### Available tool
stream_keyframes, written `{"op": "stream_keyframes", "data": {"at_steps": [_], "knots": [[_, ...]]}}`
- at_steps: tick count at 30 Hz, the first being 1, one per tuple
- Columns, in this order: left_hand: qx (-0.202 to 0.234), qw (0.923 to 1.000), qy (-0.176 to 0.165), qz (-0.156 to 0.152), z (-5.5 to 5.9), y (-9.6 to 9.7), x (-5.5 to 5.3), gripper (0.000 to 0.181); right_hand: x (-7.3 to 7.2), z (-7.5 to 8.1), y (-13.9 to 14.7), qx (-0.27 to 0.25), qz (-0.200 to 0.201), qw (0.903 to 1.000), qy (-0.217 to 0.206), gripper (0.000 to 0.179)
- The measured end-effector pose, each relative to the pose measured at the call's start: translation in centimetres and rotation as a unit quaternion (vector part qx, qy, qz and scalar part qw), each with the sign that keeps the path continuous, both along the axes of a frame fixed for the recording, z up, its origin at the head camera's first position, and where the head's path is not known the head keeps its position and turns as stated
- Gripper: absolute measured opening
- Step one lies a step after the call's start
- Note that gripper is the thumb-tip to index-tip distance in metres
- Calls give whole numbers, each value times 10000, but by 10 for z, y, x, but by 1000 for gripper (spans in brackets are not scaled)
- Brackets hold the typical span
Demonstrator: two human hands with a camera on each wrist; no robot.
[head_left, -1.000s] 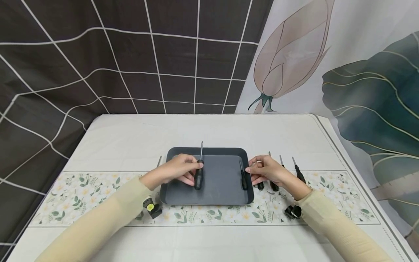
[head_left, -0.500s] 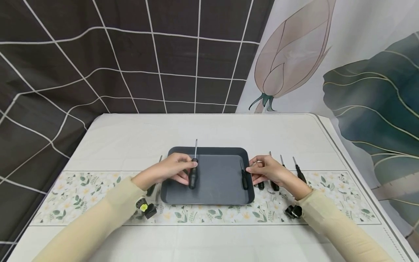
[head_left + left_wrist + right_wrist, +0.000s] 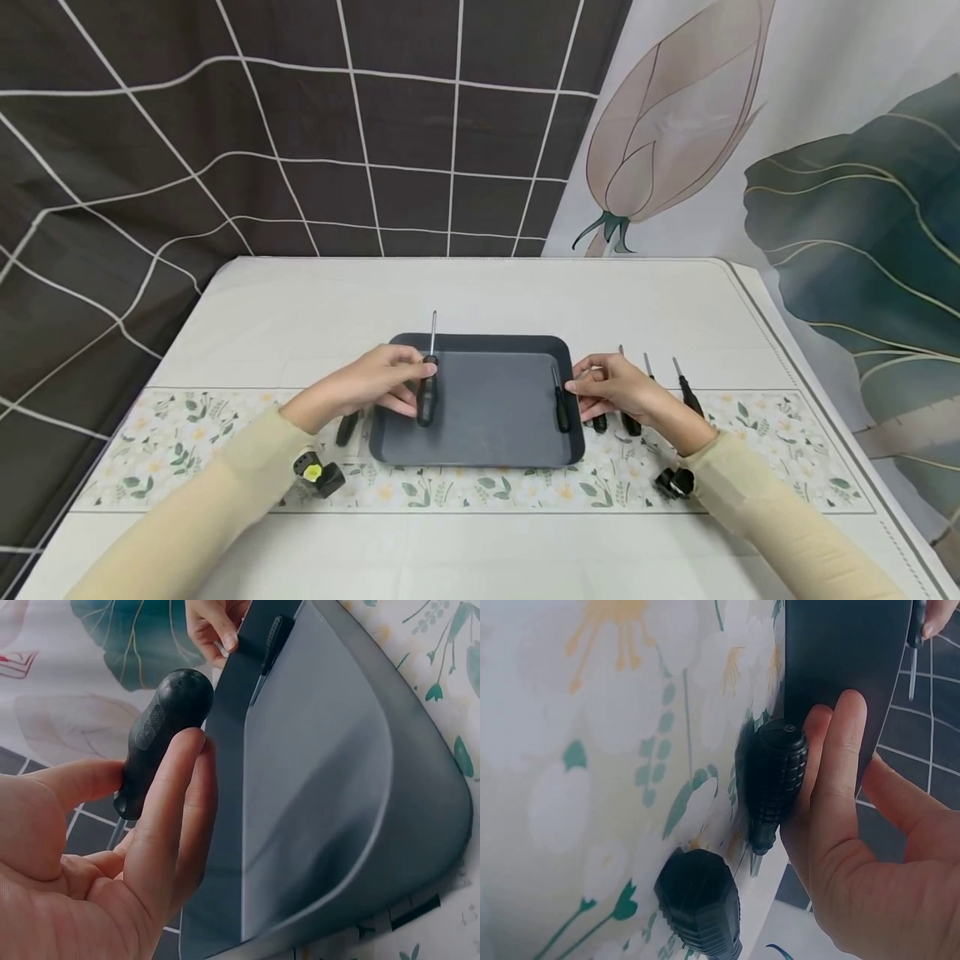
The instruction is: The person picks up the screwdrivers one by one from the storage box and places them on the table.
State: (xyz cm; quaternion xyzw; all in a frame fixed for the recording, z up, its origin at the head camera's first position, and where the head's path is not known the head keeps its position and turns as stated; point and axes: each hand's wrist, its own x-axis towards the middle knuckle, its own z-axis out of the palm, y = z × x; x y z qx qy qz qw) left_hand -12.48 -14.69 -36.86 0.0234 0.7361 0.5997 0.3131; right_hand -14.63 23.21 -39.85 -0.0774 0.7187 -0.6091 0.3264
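Observation:
My left hand (image 3: 375,383) pinches a black-handled screwdriver (image 3: 427,400) between thumb and fingers, shaft pointing away, above the left side of a dark grey tray (image 3: 487,417). In the left wrist view the thick handle (image 3: 161,739) of that screwdriver is held clear of the tray. My right hand (image 3: 611,387) grips the tray's right rim, thumb over the edge and fingers against the outer wall (image 3: 832,660). Inside the tray, along its right side, lies a smaller black screwdriver (image 3: 561,408).
Right of the tray lie several screwdrivers, among them one at the far right (image 3: 688,396) and one with a ridged handle (image 3: 778,772) beside my right fingers. Another black handle (image 3: 347,428) lies left of the tray, partly hidden by my left hand. A floral-banded cloth (image 3: 480,533) covers the table.
My left hand has moved left with the screwdriver, from near the tray's middle to its left side. My right hand has stayed on the rim.

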Motion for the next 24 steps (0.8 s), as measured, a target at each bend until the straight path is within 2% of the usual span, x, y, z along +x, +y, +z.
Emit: {"op": "stream_keyframes", "data": {"at_steps": [8,17,24], "knots": [[-191,9996,219,-39,4,-11,1,40,-1,0,0,10,-32,10000,-33,34],[-154,9995,248,99,8,-24,3,27,0,0,0,28,-61,10000,-33,34],[-150,9994,298,120,11,-40,5,25,1,0,0,42,-49,10000,-16,35]]}}
